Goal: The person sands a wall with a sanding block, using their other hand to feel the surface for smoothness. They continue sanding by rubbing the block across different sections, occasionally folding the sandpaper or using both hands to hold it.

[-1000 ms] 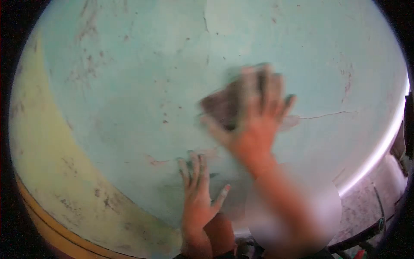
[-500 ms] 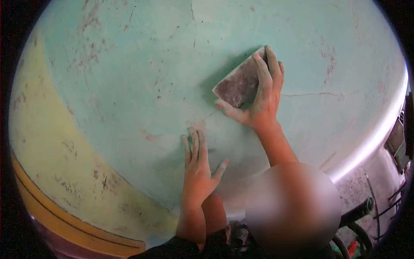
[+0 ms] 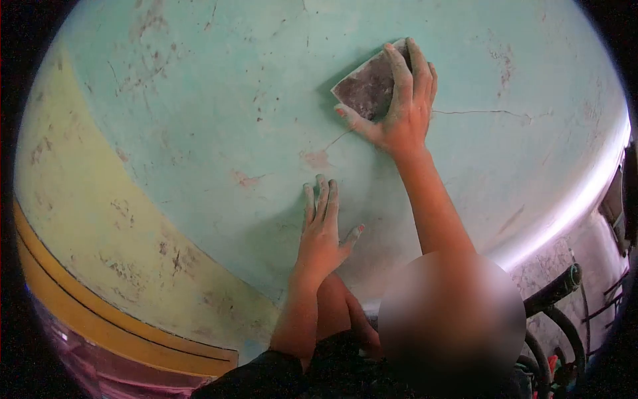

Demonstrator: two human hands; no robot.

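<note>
Your left hand [image 3: 319,249] has slid a bit right and nearer, so its fingertips [image 3: 321,180] now sit just off the near side of the pink patch [image 3: 315,159]. Your right hand [image 3: 405,126] has pushed the dark block [image 3: 366,86] right since a second ago.

The right hand [image 3: 407,114] holds a dark block [image 3: 365,85] against a green wall [image 3: 212,133] above the left hand [image 3: 321,234].

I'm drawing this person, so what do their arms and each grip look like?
The left grip and right grip are bare hands with pale dust on the fingers. The left arm is bare below a black sleeve; the right arm is bare too, but its upper end is blurred out.
</note>
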